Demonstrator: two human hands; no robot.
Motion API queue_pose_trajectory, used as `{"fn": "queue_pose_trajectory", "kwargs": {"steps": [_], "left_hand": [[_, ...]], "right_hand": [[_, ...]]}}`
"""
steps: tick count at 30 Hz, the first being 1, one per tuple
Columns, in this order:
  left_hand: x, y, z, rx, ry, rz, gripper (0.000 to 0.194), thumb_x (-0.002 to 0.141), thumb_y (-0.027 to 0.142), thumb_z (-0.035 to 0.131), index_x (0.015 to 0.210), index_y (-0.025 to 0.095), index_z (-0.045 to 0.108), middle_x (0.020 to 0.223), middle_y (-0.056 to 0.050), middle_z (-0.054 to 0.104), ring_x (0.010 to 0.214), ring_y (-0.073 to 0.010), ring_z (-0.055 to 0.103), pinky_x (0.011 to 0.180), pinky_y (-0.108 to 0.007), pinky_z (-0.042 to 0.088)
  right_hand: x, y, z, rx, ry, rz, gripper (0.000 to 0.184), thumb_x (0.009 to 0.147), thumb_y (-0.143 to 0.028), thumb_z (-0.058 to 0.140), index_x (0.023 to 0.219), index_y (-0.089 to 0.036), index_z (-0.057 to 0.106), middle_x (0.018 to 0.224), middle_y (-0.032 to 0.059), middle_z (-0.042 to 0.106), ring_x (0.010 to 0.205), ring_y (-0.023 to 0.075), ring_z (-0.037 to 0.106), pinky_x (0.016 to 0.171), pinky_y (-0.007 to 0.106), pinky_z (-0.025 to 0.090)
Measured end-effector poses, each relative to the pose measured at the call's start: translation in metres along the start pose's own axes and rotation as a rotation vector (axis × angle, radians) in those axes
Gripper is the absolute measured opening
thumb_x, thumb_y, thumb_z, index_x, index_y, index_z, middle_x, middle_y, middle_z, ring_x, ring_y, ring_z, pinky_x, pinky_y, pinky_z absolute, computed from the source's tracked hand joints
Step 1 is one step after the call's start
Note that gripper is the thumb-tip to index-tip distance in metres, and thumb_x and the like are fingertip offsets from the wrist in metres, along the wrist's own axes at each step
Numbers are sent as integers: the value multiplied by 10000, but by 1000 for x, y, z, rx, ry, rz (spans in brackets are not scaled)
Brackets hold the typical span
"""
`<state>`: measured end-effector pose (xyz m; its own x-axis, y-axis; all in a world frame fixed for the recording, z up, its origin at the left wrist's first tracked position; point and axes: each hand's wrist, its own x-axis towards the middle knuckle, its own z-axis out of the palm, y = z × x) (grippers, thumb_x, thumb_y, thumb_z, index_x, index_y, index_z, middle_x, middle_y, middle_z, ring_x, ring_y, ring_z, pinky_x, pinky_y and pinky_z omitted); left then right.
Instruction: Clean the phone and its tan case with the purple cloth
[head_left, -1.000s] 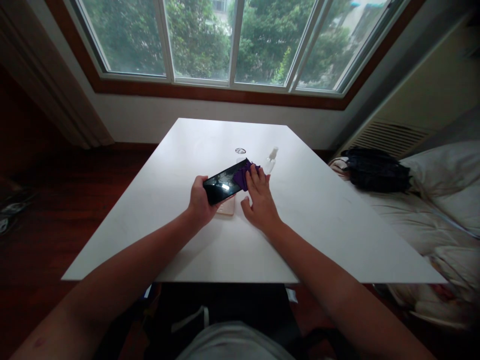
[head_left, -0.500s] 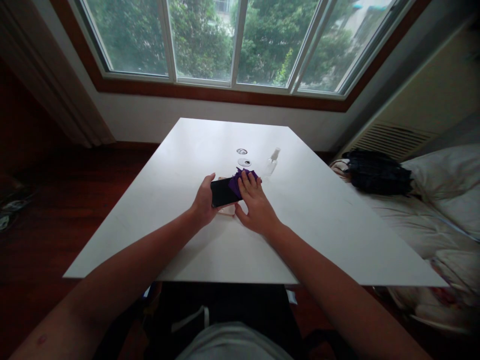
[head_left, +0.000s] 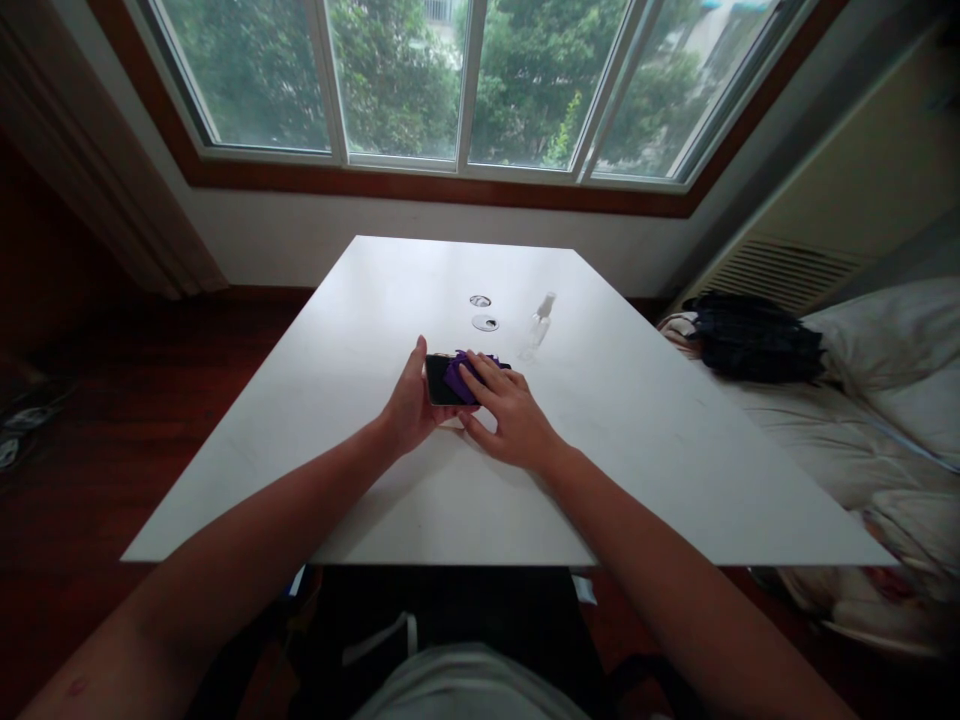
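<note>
My left hand [head_left: 409,408] grips a black smartphone [head_left: 439,388] by its left end, thumb along the near side and fingers beneath. Pressed on the phone's screen is a purple cloth [head_left: 458,383], held under the fingers of my right hand [head_left: 513,415]. The cloth and right fingers hide the phone's right part. Beneath the phone, on the white table [head_left: 360,360], a clear phone case [head_left: 451,424] is mostly covered by the phone and hands.
Beyond my hands lie two small round items [head_left: 485,323] on the table. A clear spray bottle [head_left: 539,325] lies or stands tilted to their right; I cannot tell which. Dark folded clothing [head_left: 754,338] rests on a pale couch [head_left: 795,430] at the right.
My right hand has slid the purple cloth leftward over the phone's screen, covering more of its middle. The phone has tilted slightly in my left hand.
</note>
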<state>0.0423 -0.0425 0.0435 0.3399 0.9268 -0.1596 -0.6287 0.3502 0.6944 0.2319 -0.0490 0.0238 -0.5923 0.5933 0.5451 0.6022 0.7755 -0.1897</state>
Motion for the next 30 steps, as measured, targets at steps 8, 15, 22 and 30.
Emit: {"fn": "queue_pose_trajectory", "kwargs": {"steps": [8, 15, 22, 30], "left_hand": [[1, 4, 2, -37, 43, 12, 725, 953, 738, 430, 1113, 93, 722, 1083, -188, 776, 1017, -313, 744, 908, -472, 609], [1, 5, -3, -60, -26, -35, 869, 956, 787, 279, 1144, 64, 723, 1116, -217, 763, 1058, -345, 721, 938, -499, 575], [0, 2, 2, 54, -61, -35, 808, 916, 826, 347, 1034, 136, 750, 1032, -162, 764, 936, -275, 703, 823, -389, 570], [-2, -4, 4, 309, -78, 88, 681, 898, 753, 526, 1143, 162, 760, 1107, -109, 692, 753, -145, 617, 719, -309, 546]], "right_hand": [[-1, 16, -13, -84, 19, 49, 701, 936, -392, 649, 1584, -249, 422, 1645, 137, 404, 1556, 361, 306, 1237, 580, 248], [-3, 27, -15, 65, 6, 99, 752, 918, -452, 696, 1592, -282, 409, 1461, 149, 543, 1318, 347, 561, 1100, 526, 467], [-2, 19, -6, 408, 68, 286, 772, 868, -498, 759, 1555, -301, 467, 1319, 110, 616, 1200, 300, 614, 1072, 493, 492], [9, 6, -5, 1193, 173, 691, 504, 919, -601, 654, 1238, -214, 703, 1074, 72, 744, 874, 200, 679, 718, 307, 549]]}}
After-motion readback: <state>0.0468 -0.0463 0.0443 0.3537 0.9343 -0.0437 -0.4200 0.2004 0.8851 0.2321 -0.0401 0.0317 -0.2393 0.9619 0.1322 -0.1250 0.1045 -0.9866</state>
